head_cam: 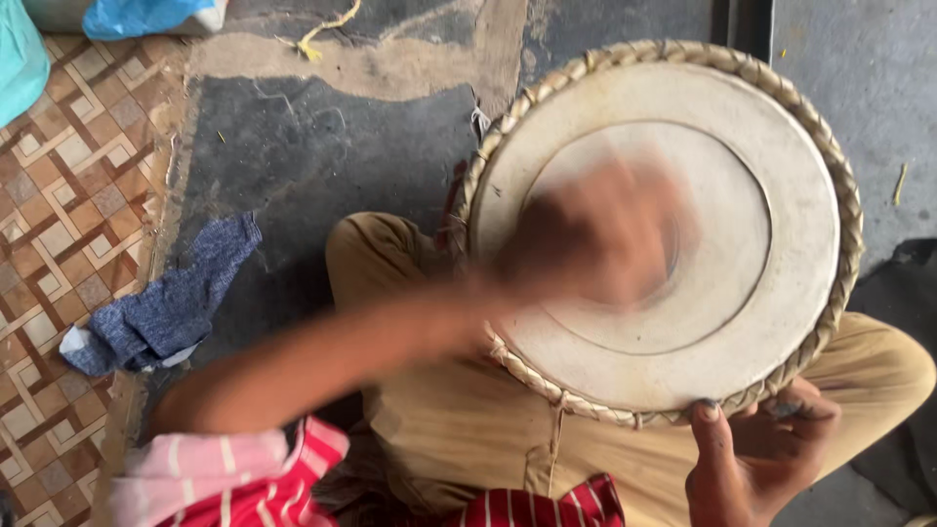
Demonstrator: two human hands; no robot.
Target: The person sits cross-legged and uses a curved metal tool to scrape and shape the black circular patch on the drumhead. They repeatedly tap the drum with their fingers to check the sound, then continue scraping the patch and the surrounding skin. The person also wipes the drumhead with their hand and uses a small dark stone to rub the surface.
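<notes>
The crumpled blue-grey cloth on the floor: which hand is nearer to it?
Left. The blurred left hand lies over the round pale drum head, closer to the crumpled blue-grey cloth; the right hand grips the drum's braided rim, farther off.

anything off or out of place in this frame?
A crumpled blue cloth lies across the mat edge, beside the bent knee. Left hand over the drum head is motion-blurred. Nothing looks spilled or damaged.

Blue plastic bag at top-left edge; teal bag beside it, far left.
</notes>
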